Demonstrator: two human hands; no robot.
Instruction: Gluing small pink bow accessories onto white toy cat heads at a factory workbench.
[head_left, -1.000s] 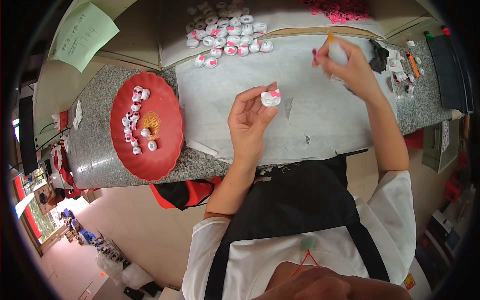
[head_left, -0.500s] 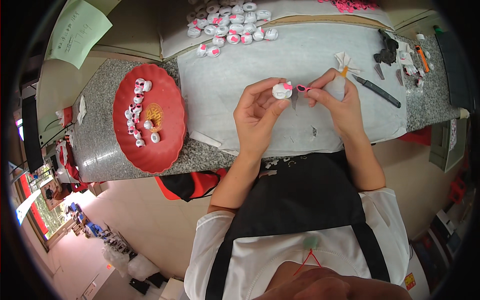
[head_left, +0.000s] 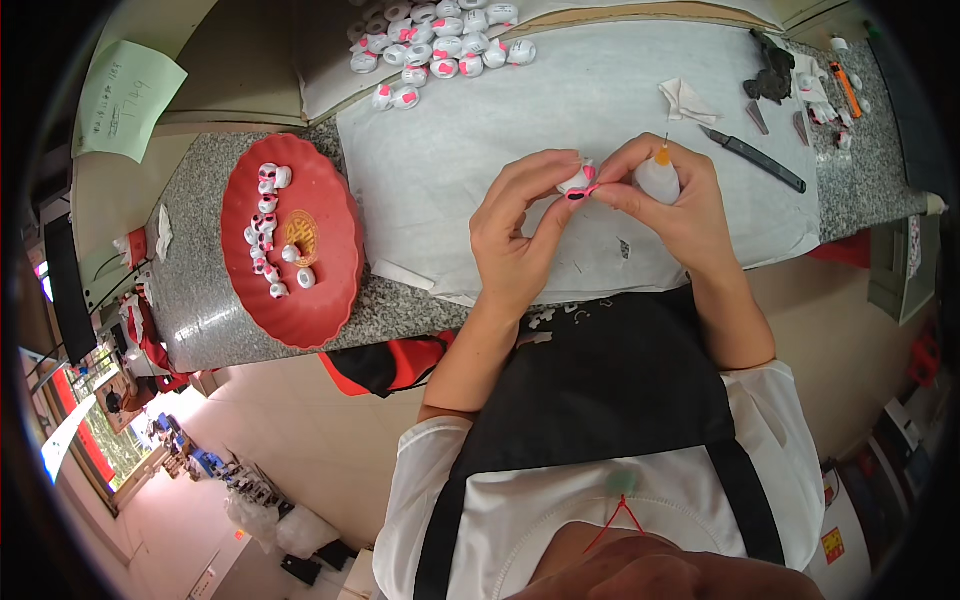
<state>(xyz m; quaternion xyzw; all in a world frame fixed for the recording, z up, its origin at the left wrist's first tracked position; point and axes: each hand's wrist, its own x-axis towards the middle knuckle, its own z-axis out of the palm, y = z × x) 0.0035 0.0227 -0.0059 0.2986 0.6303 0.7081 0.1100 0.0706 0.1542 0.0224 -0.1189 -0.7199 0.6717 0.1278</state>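
Between the thumb and fingers of my left hand (head_left: 520,215) is a small white cat-shaped head (head_left: 577,178) with a pink bow. My right hand (head_left: 672,205) pinches tiny pink sunglasses with dark lenses (head_left: 582,194), which touch the front of the head. Tucked in that same right hand is a translucent glue bottle (head_left: 657,182) with an orange needle tip pointing up and away. Finished-looking heads wearing sunglasses (head_left: 262,222) lie in a rough column on a red scalloped tray (head_left: 342,290) at the left.
White paper (head_left: 430,160) covers the bench. Many heads with bows (head_left: 445,50) are grouped at the back. A black utility knife (head_left: 755,160), crumpled tissue (head_left: 687,100), a dark lump (head_left: 770,68) and an orange-handled tool (head_left: 846,90) lie to the right.
My right hand has brought the sunglasses left and down against the head. The head has been tilted in my left hand. The whole view has shifted slightly.
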